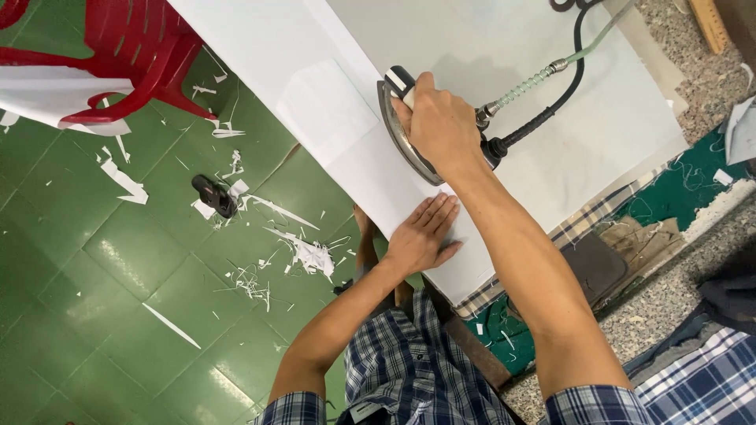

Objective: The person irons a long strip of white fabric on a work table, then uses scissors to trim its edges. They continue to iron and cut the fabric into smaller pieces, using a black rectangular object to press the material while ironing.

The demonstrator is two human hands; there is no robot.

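Firmly, right hand (441, 126) gripped iron (405, 130) on white cloth (346, 134); left hand (421, 236) lay flat, empty, near edge; best kept clear of iron.

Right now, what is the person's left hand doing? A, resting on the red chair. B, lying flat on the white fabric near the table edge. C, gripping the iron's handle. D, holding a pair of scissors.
B: the left hand lies palm down with fingers spread on the white fabric by the table edge, while the right hand grips the iron beside it.
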